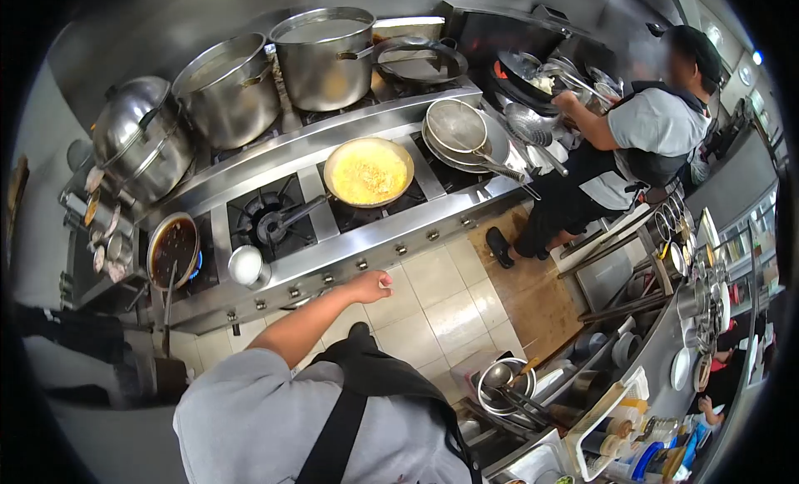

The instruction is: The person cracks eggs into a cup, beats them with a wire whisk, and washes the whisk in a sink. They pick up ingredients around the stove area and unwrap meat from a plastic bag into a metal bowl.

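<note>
My left hand [372,287] hangs over the floor just in front of the stove's front edge, its fingers curled in and nothing showing in them. It touches nothing that I can see. Beyond it, a frying pan [369,173] with a yellow, egg-like mixture sits on a burner, its handle pointing toward the lower left. Left of the hand, a metal container [247,267] with white contents stands on the stove's front edge. Farther left, a pan of dark brown sauce [174,249] with a utensil in it sits over a blue flame. My right hand is out of view.
Large stockpots [323,59] line the back of the stove [291,163]. Strainers [456,126] rest on the right burner. At upper right a co-worker [657,126] handles a wok [528,80]. A bucket of ladles [506,384] and bottles stand at lower right.
</note>
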Action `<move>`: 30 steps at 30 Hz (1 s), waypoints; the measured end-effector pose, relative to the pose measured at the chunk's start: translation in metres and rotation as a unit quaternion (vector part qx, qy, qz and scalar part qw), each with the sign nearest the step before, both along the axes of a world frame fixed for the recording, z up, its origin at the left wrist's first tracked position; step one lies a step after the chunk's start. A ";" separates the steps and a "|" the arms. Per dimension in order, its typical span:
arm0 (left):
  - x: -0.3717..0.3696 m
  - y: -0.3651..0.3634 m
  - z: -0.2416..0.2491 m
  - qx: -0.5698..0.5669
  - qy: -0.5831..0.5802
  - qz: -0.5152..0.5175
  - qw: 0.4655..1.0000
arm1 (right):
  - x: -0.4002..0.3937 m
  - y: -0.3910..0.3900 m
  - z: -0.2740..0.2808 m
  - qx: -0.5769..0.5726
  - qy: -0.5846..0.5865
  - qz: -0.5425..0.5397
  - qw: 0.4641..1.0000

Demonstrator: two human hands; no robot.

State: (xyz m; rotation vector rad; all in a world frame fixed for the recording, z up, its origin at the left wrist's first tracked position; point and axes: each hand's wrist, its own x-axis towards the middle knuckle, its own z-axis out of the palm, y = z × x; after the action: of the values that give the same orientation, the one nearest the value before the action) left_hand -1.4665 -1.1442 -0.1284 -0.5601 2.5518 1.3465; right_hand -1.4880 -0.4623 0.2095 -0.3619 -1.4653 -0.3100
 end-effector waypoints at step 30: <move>-0.189 0.007 -0.153 -0.070 -0.144 -0.061 0.985 | 0.014 0.408 0.093 -0.331 -0.238 -0.320 0.855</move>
State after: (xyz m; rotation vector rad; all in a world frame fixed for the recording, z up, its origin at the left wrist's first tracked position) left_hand -1.6560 -1.1373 -0.2815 -0.5669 2.4100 0.9710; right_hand -1.4743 -0.0543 0.3028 -1.4347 -1.8873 -0.4368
